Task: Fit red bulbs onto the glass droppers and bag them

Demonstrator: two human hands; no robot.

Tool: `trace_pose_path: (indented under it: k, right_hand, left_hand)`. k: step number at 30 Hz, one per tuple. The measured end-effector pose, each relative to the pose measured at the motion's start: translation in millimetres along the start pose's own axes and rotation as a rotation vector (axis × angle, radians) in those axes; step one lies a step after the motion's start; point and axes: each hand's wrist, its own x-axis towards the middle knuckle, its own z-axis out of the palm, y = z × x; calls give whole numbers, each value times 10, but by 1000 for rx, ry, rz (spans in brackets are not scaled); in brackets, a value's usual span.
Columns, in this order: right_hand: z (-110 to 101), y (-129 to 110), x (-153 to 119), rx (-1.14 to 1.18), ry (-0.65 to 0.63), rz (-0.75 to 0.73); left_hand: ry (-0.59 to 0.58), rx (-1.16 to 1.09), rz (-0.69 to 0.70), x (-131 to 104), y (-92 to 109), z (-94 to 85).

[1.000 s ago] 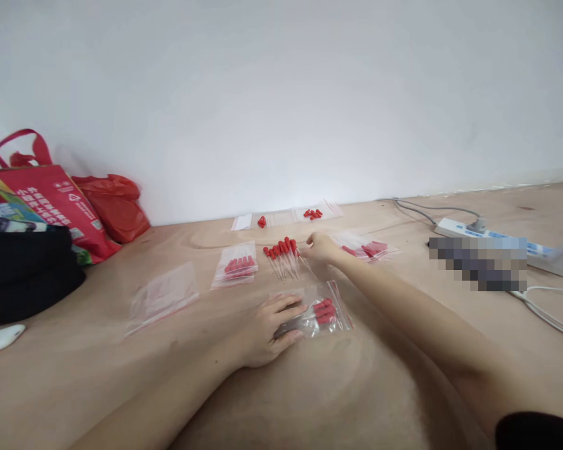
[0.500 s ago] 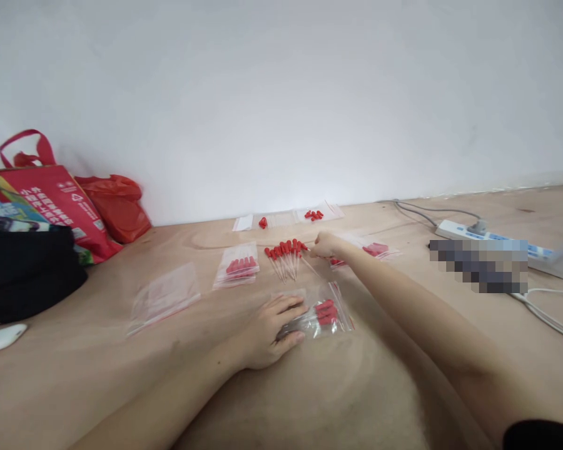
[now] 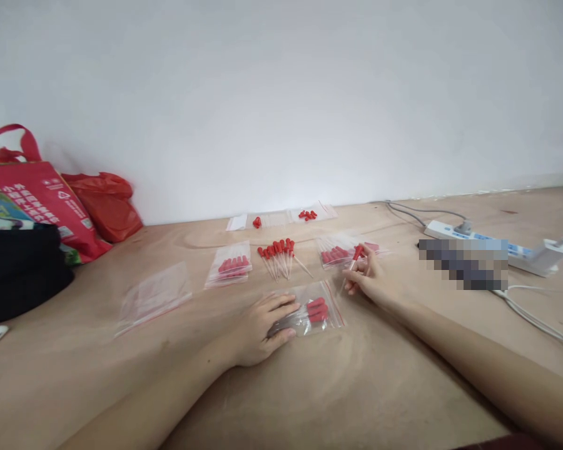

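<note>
My left hand [image 3: 263, 328] lies on the closed end of a clear zip-lock bag [image 3: 335, 320], gripping it between thumb and fingers. Inside that bag are several droppers with red bulbs [image 3: 317, 309]. To the bag's right, my right hand [image 3: 368, 278] pinches one dropper [image 3: 358, 253], its red bulb up and its thin tube slanting down to the left. A fan of loose droppers [image 3: 279, 253] lies on the table beyond the left hand. One dropper [image 3: 303, 267] lies apart at the right side of the fan.
Filled zip-lock bags lie left [image 3: 229, 265] and right [image 3: 333, 250] of the fan. Red bulbs [image 3: 308, 215] sit on bags by the wall. Flat bags [image 3: 154, 294] lie at left, near a red shopping bag [image 3: 51, 200]. A power strip [image 3: 488, 244] with cables stands right.
My right hand has drawn back from the loose droppers toward the right and nearer, now with a dropper in its fingers. My left hand stays on the bag; the view has shifted slightly.
</note>
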Motion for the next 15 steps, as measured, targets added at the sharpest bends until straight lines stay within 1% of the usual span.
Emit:
trace_pose_path:
  k: [3, 6, 11, 13, 15]
  right_hand:
    - [83, 56, -12, 69, 121, 24]
    - [155, 40, -10, 135, 157, 83]
    - [243, -16, -75, 294, 140, 130]
    - [263, -32, -114, 341, 105, 159]
    - [269, -41, -152, 313, 46, 168]
  left_hand:
    - [-5, 4, -8, -1, 8, -4]
    - [-15, 3, -12, -4, 22, -16]
    - [1, -17, -52, -15, 34, -15]
    - [-1, -22, -57, -19, 32, -9]
    - [-8, -29, -53, -21, 25, -3]
